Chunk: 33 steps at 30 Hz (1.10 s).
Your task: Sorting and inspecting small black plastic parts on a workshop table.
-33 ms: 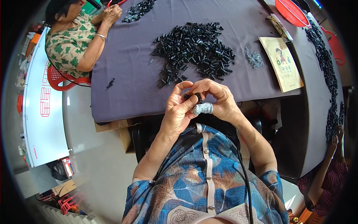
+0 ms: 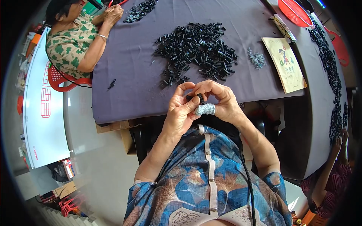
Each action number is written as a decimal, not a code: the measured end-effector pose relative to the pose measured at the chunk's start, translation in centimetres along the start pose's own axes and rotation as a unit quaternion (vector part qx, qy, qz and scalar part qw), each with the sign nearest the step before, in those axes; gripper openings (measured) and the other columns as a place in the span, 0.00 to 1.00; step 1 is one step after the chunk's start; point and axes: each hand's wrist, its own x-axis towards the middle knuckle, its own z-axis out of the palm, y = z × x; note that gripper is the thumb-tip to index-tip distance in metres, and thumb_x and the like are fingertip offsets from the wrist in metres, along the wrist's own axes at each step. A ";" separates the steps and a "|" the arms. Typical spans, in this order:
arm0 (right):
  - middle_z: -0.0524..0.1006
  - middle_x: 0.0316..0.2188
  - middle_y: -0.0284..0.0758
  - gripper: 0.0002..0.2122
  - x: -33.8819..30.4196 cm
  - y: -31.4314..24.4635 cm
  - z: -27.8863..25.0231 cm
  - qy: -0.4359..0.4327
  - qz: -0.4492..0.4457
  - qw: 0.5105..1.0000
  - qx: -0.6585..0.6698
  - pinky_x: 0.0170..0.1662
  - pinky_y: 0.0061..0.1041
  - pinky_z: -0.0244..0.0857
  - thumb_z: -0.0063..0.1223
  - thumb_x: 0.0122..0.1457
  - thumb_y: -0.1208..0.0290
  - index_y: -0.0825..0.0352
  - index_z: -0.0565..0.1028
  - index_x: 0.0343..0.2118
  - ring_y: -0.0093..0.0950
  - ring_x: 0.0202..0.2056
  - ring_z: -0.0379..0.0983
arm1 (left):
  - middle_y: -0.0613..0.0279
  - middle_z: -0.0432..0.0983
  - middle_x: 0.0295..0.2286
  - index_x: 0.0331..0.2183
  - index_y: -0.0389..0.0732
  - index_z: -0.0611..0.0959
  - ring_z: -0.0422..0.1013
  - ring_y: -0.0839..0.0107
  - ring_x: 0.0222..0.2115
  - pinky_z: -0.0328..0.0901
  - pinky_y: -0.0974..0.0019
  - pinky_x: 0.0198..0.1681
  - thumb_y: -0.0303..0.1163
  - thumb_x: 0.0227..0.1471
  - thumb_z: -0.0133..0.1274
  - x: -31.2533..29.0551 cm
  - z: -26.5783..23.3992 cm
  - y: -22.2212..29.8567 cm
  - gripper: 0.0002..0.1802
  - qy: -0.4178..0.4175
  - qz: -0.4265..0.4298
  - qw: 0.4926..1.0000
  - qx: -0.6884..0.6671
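Note:
Close in front of my chest, at the table's near edge, my left hand [image 2: 180, 109] and my right hand [image 2: 223, 98] meet with fingers closed. Between their fingertips is a small black cylindrical part [image 2: 201, 99], mostly covered by the fingers. A grey knitted wrap [image 2: 205, 109] covers my right thumb. Just beyond my hands, a large heap of small black cylindrical parts [image 2: 196, 49] lies on the table. A little pile of clear, shiny small pieces [image 2: 256, 58] sits to the right of that heap.
A grey cloth covers the table [image 2: 124, 75]. On its right lie a yellow printed booklet [image 2: 284, 69] and a red basket [image 2: 296, 13]. One person [image 2: 75, 47] sits at the far left; another person's arm [image 2: 327, 173] reaches toward black parts [image 2: 333, 83] along the right table.

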 end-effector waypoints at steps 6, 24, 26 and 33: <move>0.76 0.37 0.30 0.14 -0.3 0.3 0.2 0.003 0.034 0.999 0.040 0.37 0.19 0.63 0.66 0.46 0.69 0.66 0.74 0.34 0.17 0.31 0.66 | 0.59 0.72 0.30 0.46 0.44 0.67 0.64 0.82 0.20 0.55 0.80 0.16 0.23 0.53 0.53 0.0 -0.3 -0.4 0.20 -0.003 0.003 1.000 -0.021; 0.73 0.37 0.32 0.24 0.1 0.1 1.1 0.020 -0.025 0.996 -0.086 0.35 0.22 0.64 0.69 0.41 0.70 0.67 0.72 0.42 0.23 0.31 0.68 | 0.62 0.71 0.30 0.46 0.40 0.69 0.63 0.82 0.21 0.57 0.80 0.20 0.25 0.57 0.46 0.2 -0.5 1.0 0.14 0.052 -0.011 0.999 0.005; 0.74 0.37 0.33 0.26 -0.2 -0.1 1.1 0.029 -0.006 0.994 -0.108 0.33 0.22 0.65 0.68 0.42 0.69 0.68 0.70 0.46 0.23 0.29 0.68 | 0.64 0.70 0.30 0.43 0.38 0.73 0.63 0.81 0.21 0.58 0.78 0.21 0.26 0.59 0.43 -0.3 -1.1 3.3 0.11 0.056 -0.006 0.998 0.004; 0.76 0.31 0.29 0.13 -0.6 2.5 0.0 0.071 0.065 0.993 -0.071 0.37 0.17 0.65 0.53 0.53 0.80 0.71 0.72 0.43 0.15 0.30 0.69 | 0.62 0.70 0.32 0.42 0.38 0.75 0.63 0.77 0.23 0.58 0.75 0.22 0.25 0.59 0.42 -7.6 -8.8 13.9 0.10 0.133 0.168 0.974 0.076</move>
